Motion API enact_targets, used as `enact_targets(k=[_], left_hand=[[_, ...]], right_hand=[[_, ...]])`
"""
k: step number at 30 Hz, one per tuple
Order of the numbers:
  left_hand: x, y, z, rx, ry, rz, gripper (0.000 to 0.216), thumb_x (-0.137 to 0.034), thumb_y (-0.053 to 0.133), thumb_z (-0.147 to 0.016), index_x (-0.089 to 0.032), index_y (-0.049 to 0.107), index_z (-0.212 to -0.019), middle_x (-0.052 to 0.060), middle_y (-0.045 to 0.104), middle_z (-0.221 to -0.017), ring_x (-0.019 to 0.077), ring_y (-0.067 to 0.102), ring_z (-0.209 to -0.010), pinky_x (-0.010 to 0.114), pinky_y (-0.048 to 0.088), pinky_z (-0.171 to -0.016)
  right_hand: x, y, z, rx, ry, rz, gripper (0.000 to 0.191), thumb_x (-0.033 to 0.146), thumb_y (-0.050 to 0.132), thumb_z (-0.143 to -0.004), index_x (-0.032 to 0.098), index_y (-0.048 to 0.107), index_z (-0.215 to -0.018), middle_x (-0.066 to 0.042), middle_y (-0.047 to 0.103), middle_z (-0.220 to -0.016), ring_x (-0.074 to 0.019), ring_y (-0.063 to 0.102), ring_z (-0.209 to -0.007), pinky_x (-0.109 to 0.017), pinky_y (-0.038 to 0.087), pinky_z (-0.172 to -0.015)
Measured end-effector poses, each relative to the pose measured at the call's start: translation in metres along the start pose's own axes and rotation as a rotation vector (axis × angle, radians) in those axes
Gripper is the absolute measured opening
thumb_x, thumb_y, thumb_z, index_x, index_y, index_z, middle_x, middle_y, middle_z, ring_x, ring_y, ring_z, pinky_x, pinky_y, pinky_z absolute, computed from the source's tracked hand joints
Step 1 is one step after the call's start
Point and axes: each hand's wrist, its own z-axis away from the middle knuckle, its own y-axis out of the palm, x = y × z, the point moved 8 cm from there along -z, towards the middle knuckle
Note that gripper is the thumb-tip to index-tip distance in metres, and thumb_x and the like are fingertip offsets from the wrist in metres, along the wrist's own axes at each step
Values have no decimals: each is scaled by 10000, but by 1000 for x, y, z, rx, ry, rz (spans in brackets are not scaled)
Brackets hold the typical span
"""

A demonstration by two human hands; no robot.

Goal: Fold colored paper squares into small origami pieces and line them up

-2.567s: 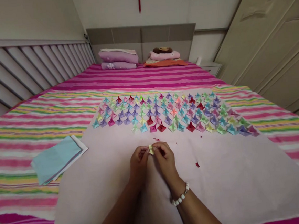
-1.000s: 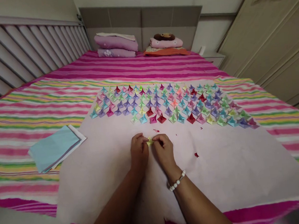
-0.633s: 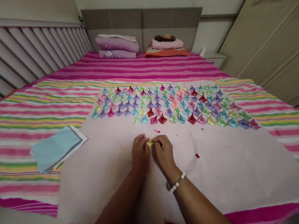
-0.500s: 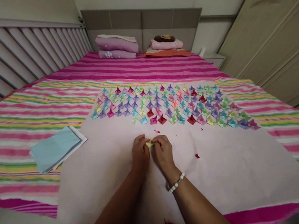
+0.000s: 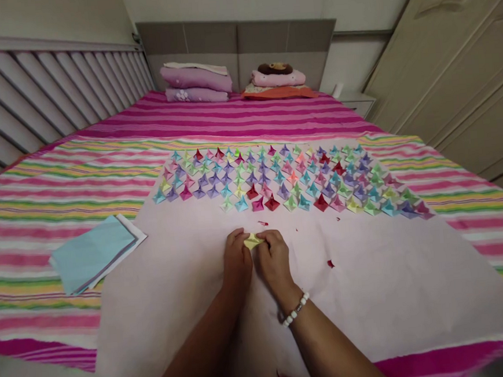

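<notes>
Left hand (image 5: 236,259): curled, thumb and forefinger closed on the left side of the yellow paper piece (image 5: 253,242). Right hand (image 5: 274,259): curled the same way, fingertips closed on the right side of the same piece; bead bracelet (image 5: 296,310) at the wrist. Hands side by side, knuckles touching or nearly so (gap not resolvable from this view).

Location of the yellow paper piece: pinched between the fingertips of both hands, low over the pale sheet (image 5: 373,295), near its middle. Just short of the nearest row of folded pieces (image 5: 277,180), apart from it. Partly folded by the look of it; exact shape too small to tell.

Progress, judged from the layout:
- Done: a large number of folded pieces in red, pink, purple, blue, green and yellow, set point-up in several close rows across the far part of the pale sheet.
- In hand: one piece, not yet placed among the rows.
- Left: a stack of flat sheets (image 5: 95,259), pale blue on top, lying on the striped bedspread (image 5: 60,192) just beside the left edge of the pale sheet. Number of sheets in the stack not readable.

Also present: small red scraps (image 5: 330,263) on the pale sheet to the right of the hands; folded bedding (image 5: 196,79) at the headboard.
</notes>
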Motion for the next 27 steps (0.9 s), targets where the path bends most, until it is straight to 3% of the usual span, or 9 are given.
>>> enact_targets(k=[12, 21, 27], left_hand=[[-2, 6, 0, 79, 1, -48, 302, -41, 442, -783, -158, 626, -992, 114, 567, -1148, 223, 544, -1110, 438, 454, -984], [-2, 2, -3, 49, -11, -13, 214, -99, 482, -806, -170, 665, -893, 103, 590, -1076, 232, 572, -1074, 455, 470, -964], [-1, -7, -11, 52, -17, -15, 154, -153, 528, -791, -169, 673, -841, 100, 592, -1014, 221, 598, -994, 395, 547, -832]], right_hand=[[5, 5, 2, 47, -34, -34, 232, 73, 401, -742, 171, 592, -829, -80, 561, -898, -214, 546, -867, -358, 456, -811], [-3, -1, 6, -110, -96, -40, 320, 58, 383, -745, 188, 571, -969, -76, 551, -989, -219, 539, -963, -404, 436, -894], [-1, -2, 7, -120, -124, -81, 330, 57, 374, -770, 195, 568, -999, -82, 549, -1020, -217, 537, -1006, -415, 431, -915]])
